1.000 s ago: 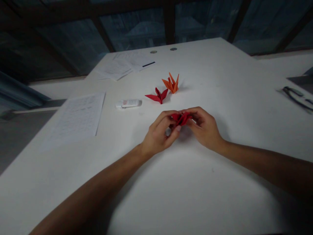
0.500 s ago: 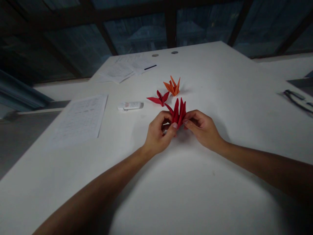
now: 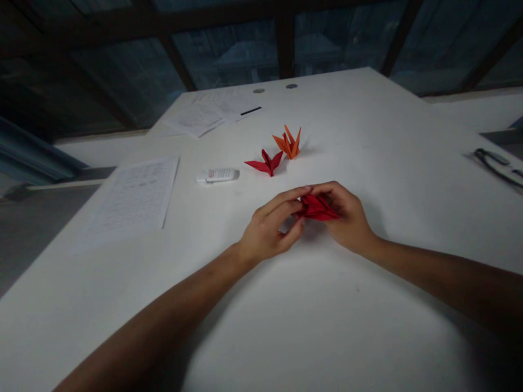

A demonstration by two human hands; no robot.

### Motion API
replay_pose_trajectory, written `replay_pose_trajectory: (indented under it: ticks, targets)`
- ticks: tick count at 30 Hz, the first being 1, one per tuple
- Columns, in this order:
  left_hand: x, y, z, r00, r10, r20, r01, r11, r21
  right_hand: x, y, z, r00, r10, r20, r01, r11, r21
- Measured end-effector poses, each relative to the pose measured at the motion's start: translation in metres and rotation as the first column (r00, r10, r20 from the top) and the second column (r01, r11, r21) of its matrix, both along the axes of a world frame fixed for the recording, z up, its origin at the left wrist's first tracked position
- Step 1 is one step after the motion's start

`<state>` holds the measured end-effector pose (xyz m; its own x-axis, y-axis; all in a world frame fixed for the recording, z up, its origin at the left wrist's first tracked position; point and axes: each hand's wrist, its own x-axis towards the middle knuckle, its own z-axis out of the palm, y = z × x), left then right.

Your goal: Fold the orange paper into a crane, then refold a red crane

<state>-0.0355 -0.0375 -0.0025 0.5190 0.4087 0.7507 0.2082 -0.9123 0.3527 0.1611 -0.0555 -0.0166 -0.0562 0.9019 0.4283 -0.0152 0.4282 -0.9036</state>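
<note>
Between my hands is a red origami crane (image 3: 319,208), lying on its side with its points toward the right. My left hand (image 3: 272,224) grips its left end, fingertips over the top and thumb below. My right hand (image 3: 345,215) curls around it from behind and the right, and part of the paper is hidden by the fingers. Just beyond my hands a second red paper crane (image 3: 267,163) stands on the white table (image 3: 294,316), wings spread. An orange paper crane (image 3: 289,144) stands close behind that one, to its right.
A white glue bottle (image 3: 216,175) lies left of the cranes. Printed sheets (image 3: 134,196) lie at the left edge, and more papers (image 3: 200,117) with a dark strip (image 3: 250,110) lie farther back. Black-handled pliers (image 3: 494,163) rest at the right edge. Two round discs (image 3: 291,86) sit at the far edge.
The red crane in my hands has been turned from points upward to lying sideways, points to the right. My left fingers have moved over its top; my right hand has wrapped around it.
</note>
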Motion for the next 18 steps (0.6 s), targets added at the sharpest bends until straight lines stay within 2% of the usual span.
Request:
replay_pose_trajectory:
  ticks: [8,11,14,18]
  targets:
    - [-0.0001,0.0009,0.0002,1.0,0.011,-0.026,-0.008,0.996,0.088,0.0028,-0.0013,0.0043,0.994,-0.03,0.107,0.016,0.991,0.133]
    - [-0.0003,-0.0003,0.0008,0.999,0.032,-0.018,-0.03,0.995,0.093,0.002,-0.0011,0.005,0.992,-0.042,0.123,0.024,0.989,0.146]
    - [-0.0005,-0.0017,0.0005,0.999,0.052,-0.002,-0.052,0.998,0.041,0.0009,-0.0005,0.0041,0.992,-0.05,0.115,0.039,0.995,0.094]
    - [-0.0004,-0.0016,-0.0001,0.996,0.088,0.014,-0.087,0.995,-0.047,0.0004,0.0013,0.0017,0.996,-0.025,0.081,0.03,0.998,-0.057]
